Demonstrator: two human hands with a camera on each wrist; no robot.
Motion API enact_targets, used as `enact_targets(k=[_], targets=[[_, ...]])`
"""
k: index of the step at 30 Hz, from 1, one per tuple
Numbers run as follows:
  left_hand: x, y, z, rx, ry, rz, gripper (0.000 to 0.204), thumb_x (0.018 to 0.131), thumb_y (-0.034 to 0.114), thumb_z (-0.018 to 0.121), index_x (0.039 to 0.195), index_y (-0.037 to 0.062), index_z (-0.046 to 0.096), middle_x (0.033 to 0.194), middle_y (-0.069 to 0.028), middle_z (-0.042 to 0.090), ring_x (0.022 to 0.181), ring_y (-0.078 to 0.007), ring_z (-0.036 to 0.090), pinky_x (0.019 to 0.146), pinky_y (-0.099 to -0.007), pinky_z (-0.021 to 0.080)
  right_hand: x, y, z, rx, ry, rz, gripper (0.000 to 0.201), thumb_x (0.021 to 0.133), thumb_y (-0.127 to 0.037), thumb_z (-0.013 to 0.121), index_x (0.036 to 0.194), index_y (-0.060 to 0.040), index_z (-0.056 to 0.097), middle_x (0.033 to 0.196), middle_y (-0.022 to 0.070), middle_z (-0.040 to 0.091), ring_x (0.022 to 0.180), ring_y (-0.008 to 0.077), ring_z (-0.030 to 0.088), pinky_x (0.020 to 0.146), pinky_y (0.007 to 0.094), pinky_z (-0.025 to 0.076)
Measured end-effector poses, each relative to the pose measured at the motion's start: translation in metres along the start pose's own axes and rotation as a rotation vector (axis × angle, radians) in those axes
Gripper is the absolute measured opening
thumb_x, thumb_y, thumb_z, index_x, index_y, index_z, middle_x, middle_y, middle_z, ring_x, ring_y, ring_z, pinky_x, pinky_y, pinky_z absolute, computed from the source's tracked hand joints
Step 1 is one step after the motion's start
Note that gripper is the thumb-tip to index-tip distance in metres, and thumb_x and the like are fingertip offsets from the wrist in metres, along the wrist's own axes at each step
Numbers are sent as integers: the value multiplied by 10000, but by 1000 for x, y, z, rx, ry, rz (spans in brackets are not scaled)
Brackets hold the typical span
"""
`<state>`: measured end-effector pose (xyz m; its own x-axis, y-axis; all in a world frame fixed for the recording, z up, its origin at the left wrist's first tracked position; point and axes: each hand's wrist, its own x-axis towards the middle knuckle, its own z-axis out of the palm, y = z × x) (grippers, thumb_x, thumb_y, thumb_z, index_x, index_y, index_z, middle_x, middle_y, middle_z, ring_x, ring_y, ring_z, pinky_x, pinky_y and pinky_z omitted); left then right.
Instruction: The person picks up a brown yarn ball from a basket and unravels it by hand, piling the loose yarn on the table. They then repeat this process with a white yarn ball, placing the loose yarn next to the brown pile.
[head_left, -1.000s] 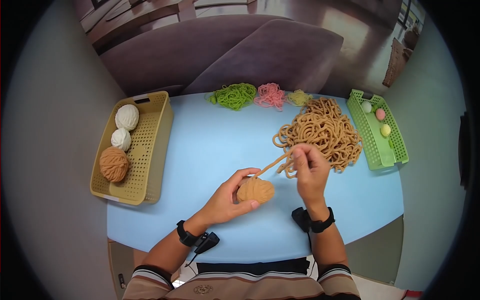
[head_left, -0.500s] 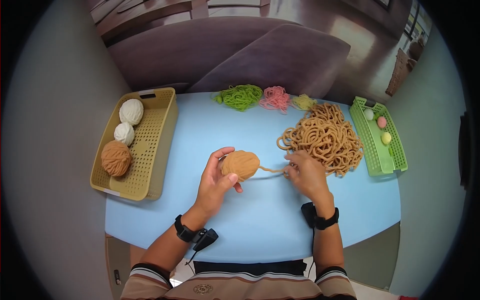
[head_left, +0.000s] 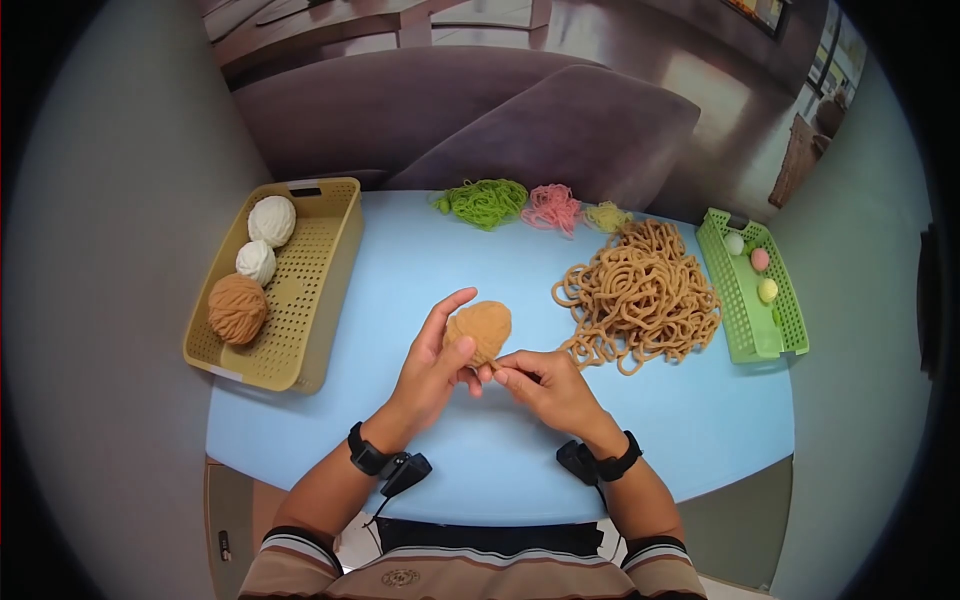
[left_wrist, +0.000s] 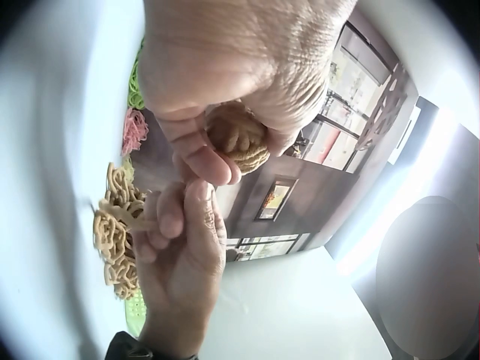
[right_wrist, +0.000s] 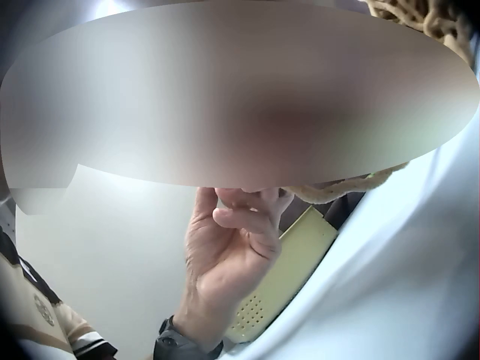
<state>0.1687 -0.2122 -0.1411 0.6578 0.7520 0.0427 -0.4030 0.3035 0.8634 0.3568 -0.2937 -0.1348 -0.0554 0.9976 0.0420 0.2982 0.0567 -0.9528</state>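
A tan yarn ball is held in my left hand, thumb across its near side and fingers around the far side. My right hand pinches the yarn strand close against the ball's lower right, its fingertips near the left fingers. To the right lies a loose heap of thick tan yarn. In the left wrist view the ball sits within the left hand, and the right hand pinches beside it. A blurred area hides much of the right wrist view, where a strand shows.
At the left, a yellow basket holds two white balls and a brown ball. Green yarn, pink yarn and pale yellow yarn lie along the back edge. A green basket with small balls stands right.
My right hand has moved from beside the heap leftward to the ball, bringing the strand in. My left hand has raised the ball and turned it more upright.
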Motion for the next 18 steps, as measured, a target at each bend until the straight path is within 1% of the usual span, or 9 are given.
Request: enact_targets(k=[1, 2, 5, 8, 11, 14, 15, 18], targets=[[3, -3, -2, 14, 32, 28, 541, 991, 276, 620, 1445, 96, 388, 1205, -118, 609, 875, -173, 676, 632, -266, 573, -1, 0, 0, -29, 13, -9, 196, 973, -143, 650, 1072, 1, 738, 659, 19, 604, 579, 77, 531, 545, 257, 433], [5, -6, -5, 28, 65, 56, 518, 996, 262, 615, 1442, 101, 405, 1199, -115, 611, 866, -171, 677, 638, -267, 575, -3, -3, -1, 14, 56, -40, 187, 981, -142, 640, 1049, -1, 742, 652, 13, 598, 570, 72, 525, 536, 253, 423], [10, -12, -17, 44, -5, -22, 465, 996, 197, 630, 1422, 106, 467, 1171, -96, 617, 881, -147, 661, 647, -270, 569, -7, -12, -14, 107, 214, -115, 199, 1003, -161, 616, 986, -8, 742, 644, -9, 587, 559, 56, 512, 517, 241, 399], [9, -24, -18, 96, -93, -73, 506, 968, 203, 671, 1419, 86, 473, 1169, -94, 617, 885, -143, 658, 662, -271, 567, -5, -7, -28, 265, 418, -125, 205, 999, -162, 624, 969, 7, 736, 644, -11, 585, 555, 56, 512, 515, 239, 397], [3, -22, -8, 218, -175, -85, 537, 951, 222, 689, 1414, 58, 470, 1158, -93, 620, 885, -140, 654, 680, -271, 566, 3, 8, -49, 102, 649, -142, 195, 992, -145, 626, 986, 23, 725, 641, -14, 588, 561, 67, 518, 531, 238, 410], [3, -23, -3, 265, -130, -43, 584, 948, 274, 671, 1438, 60, 437, 1222, -101, 615, 900, -166, 659, 694, -290, 567, 9, 29, -72, -48, 773, -121, 174, 974, -105, 623, 1030, 28, 721, 670, 7, 621, 584, 81, 523, 555, 244, 428], [4, -22, -4, 270, -128, -41, 590, 948, 279, 665, 1441, 52, 433, 1239, -103, 611, 904, -166, 659, 700, -291, 567, 8, 34, -80, -298, 756, -122, 247, 929, -43, 628, 1158, 28, 688, 895, 58, 698, 636, 92, 539, 588, 245, 450], [5, -19, -7, 259, -127, -50, 606, 946, 288, 650, 1448, 33, 426, 1280, -109, 603, 909, -169, 659, 711, -295, 566, 8, 23, -66, -312, 627, -222, 410, 876, 2, 640, 1285, 11, 633, 1161, 84, 675, 692, 99, 560, 624, 259, 475]])
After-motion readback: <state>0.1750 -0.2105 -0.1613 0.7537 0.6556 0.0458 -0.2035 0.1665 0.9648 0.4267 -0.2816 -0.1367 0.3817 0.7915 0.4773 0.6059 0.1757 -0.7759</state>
